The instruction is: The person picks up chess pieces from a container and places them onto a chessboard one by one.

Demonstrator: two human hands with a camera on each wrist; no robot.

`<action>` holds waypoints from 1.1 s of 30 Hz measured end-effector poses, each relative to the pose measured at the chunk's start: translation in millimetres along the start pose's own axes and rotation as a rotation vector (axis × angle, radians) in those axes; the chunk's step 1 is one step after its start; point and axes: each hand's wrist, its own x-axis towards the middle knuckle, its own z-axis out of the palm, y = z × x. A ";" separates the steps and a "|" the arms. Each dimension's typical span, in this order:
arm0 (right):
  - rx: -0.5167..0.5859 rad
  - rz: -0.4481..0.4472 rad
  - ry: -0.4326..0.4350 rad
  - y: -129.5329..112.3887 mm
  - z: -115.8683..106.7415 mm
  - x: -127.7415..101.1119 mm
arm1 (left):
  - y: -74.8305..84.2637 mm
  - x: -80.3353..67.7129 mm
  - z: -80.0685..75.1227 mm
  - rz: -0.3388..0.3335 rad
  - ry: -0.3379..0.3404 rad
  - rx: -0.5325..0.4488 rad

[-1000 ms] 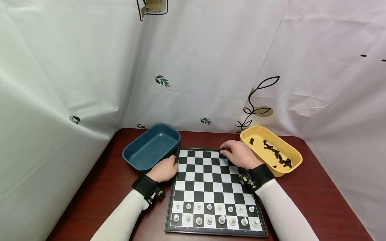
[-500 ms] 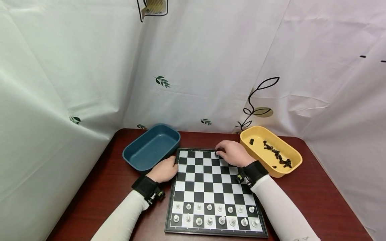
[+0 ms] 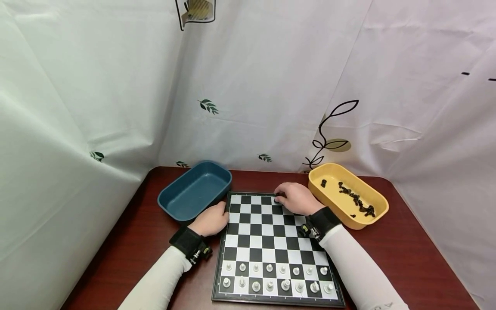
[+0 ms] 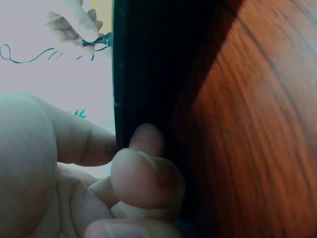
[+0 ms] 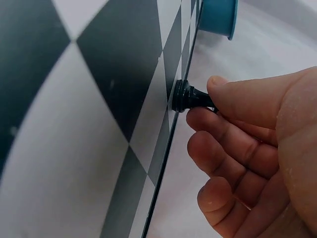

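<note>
Our right hand (image 3: 296, 199) pinches a black chess piece (image 5: 187, 96) between thumb and fingers, its base touching the chessboard (image 3: 267, 241) at the far edge row. Our left hand (image 3: 212, 218) grips the board's left edge with curled fingers. White pieces (image 3: 271, 277) fill our near two rows. A yellow tray (image 3: 377, 211) of black pieces sits right, a blue tray (image 3: 170, 202) left.

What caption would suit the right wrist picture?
Fingers of the right hand pinch a black chess piece standing on the chessboard.
</note>
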 end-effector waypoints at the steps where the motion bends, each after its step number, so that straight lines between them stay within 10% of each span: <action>1: 0.001 0.004 -0.002 0.0 0.1 0.2 | 0.0 0.1 0.0 -0.002 0.000 -0.001; 33: 0.109 0.059 0.013 17.5 -13.8 -20.3 | 6.0 -1.8 -3.1 -0.002 0.003 0.006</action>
